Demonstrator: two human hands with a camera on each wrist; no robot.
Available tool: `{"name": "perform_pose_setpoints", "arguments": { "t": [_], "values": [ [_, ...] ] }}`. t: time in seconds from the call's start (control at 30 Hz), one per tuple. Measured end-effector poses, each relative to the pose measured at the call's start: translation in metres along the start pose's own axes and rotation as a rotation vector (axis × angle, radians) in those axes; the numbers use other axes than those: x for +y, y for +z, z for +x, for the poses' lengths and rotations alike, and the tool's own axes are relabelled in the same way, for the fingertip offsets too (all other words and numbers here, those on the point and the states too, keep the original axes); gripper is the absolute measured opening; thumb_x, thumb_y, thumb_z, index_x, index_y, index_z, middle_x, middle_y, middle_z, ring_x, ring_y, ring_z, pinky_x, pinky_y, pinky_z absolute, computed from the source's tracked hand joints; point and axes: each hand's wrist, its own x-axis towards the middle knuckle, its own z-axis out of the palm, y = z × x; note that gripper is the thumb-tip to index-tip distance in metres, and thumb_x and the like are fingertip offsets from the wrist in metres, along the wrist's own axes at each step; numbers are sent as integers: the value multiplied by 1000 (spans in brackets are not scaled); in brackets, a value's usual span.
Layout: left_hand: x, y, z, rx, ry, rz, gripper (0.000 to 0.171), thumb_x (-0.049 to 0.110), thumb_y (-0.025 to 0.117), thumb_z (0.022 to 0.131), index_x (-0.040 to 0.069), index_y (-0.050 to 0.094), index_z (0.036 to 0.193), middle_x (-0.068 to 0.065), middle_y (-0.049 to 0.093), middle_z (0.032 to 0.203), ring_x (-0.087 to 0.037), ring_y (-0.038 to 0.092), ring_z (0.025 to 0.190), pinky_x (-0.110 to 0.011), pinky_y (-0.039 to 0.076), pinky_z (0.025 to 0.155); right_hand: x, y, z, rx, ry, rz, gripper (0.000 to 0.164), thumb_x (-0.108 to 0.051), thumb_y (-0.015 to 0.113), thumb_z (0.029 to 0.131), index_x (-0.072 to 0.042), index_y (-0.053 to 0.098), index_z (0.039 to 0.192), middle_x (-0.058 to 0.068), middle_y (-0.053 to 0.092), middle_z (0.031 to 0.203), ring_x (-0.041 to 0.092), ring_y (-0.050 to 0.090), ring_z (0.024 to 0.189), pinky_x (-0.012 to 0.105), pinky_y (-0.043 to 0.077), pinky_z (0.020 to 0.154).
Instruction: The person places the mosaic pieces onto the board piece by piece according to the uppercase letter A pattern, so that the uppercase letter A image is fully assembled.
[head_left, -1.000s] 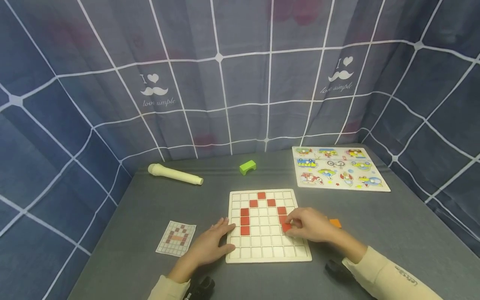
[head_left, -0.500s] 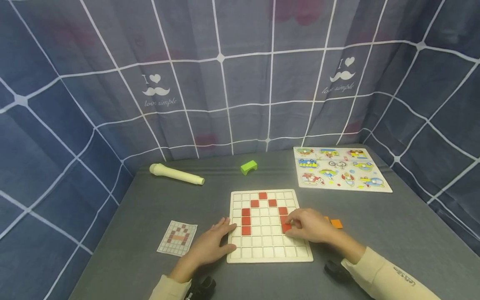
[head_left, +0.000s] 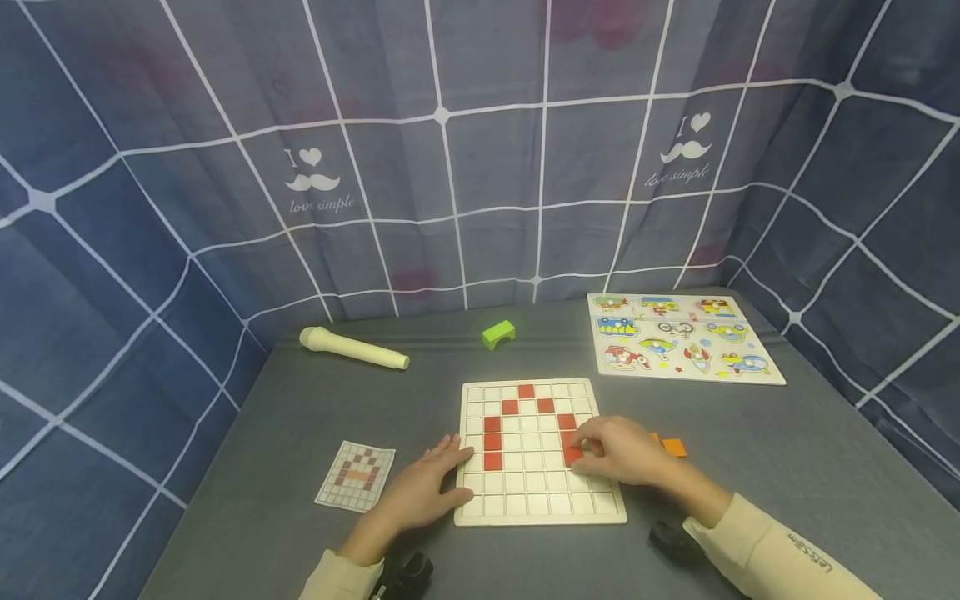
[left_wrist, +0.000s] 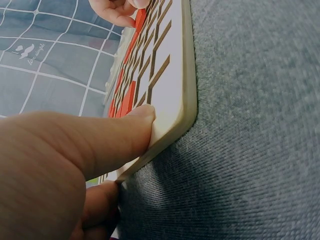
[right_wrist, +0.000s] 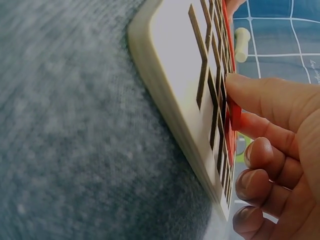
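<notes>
A cream grid board lies flat on the grey cloth, with several red square tiles set in an arch shape. My right hand pinches a red tile between thumb and index finger at the arch's right leg. In the right wrist view that tile stands slightly proud of the board's face, and the other fingers curl loosely beside it. On the board's left edge rests my left hand, thumb and fingers spread, its thumb tip on the border near the corner in the left wrist view.
A small pattern card lies left of the board. Orange tiles sit partly behind the right wrist. Farther back are a cream toy microphone, a green arch block and a vehicle puzzle board. A checked curtain hangs behind.
The right hand has shifted very slightly, and the pinched red tile lines up more evenly with its column. The left hand stays on the board's edge.
</notes>
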Motion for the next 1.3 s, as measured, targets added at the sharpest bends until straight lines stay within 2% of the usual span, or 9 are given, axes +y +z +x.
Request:
{"name": "perform_pose_setpoints", "arguments": {
  "t": [0.2,0.53,0.7,0.9,1.0,1.13,1.3],
  "values": [
    [-1,0,0,7,7,10,59,31,71,88,6,55,139,-23,39,154,-41,36,145,-63,33,113,-1,-2,-1,-4,-3,20,25,-32,81,79,-14,75,96,-18,43,60,-5,38,60,16,37,61],
    [-1,0,1,4,-8,8,58,29,71,89,6,55,140,-22,39,155,-41,36,145,-64,34,112,4,0,-4,5,-9,28,20,-29,80,80,-18,77,96,-15,66,80,-5,44,68,17,43,65],
    [0,0,1,1,-5,4,58,30,71,89,6,55,139,-22,39,155,-42,36,145,-66,34,110,3,0,-5,18,-18,6,16,-27,80,80,-19,76,94,-12,71,89,-5,48,73,19,47,67],
    [1,-1,-1,-1,-2,-9,59,31,72,88,6,55,139,-23,39,154,-42,35,145,-67,33,111,3,1,-6,23,-23,23,18,-29,80,80,-18,76,94,-12,70,87,-5,49,72,19,45,65],
    [1,-1,-1,-1,-3,-7,59,31,72,88,6,55,139,-23,39,155,-42,35,145,-66,33,111,7,-1,-7,45,-31,50,18,-28,80,81,-16,75,93,-14,63,74,-5,43,65,17,41,60],
    [0,-1,1,-2,2,-6,59,31,72,88,7,55,139,-23,39,154,-42,35,145,-66,33,112,20,-12,-12,107,35,66,15,-23,78,82,-14,74,94,-14,50,64,-5,39,59,17,37,56],
    [-2,0,3,-2,6,-8,58,30,73,87,6,56,137,-23,41,153,-42,35,145,-63,31,114,43,-33,-33,153,153,56,16,-21,76,85,-11,74,97,-15,53,65,-5,41,57,18,39,54]
  ]
}}
